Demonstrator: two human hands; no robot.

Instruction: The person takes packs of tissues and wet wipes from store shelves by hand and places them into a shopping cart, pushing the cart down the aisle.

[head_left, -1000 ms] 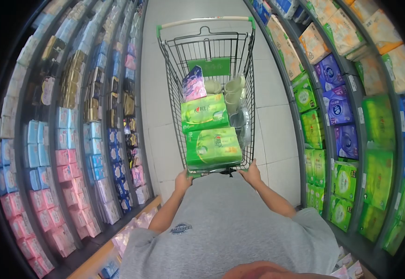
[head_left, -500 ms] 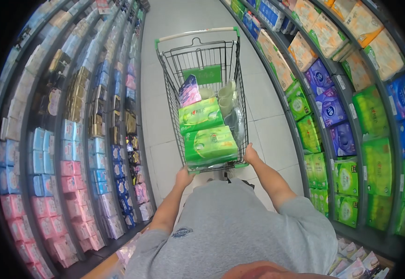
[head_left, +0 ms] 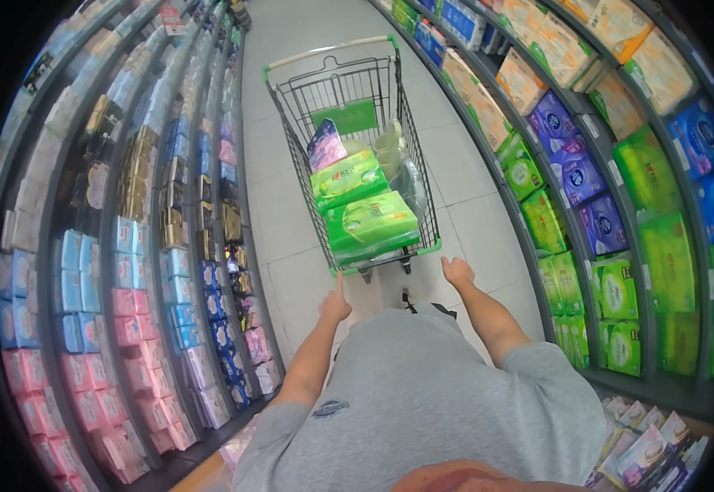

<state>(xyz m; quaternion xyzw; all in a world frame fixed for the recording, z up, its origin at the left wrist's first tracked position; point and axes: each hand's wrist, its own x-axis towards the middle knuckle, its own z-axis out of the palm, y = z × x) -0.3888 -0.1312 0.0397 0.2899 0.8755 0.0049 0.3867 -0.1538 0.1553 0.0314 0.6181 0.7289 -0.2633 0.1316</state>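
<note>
A wire shopping cart with green corners stands ahead of me in the aisle. Inside it are two green tissue packs, a nearer one and one behind, a purple-and-pink package, and pale green rolled or cup-like items in clear wrap. My left hand is just below the cart's near left corner, one finger stretched toward it; whether it touches I cannot tell. My right hand is apart from the near right corner, fingers partly stretched, holding nothing.
Shelves on the left carry blue packs and pink packs. On the right are green tissue packs, purple packs and orange-white packs. Grey floor tiles run between them. More packages lie at the lower right.
The cart has moved forward and slightly left, away from my body. Both hands, earlier at its near corners, have come off the grip, and a gap shows at the right one.
</note>
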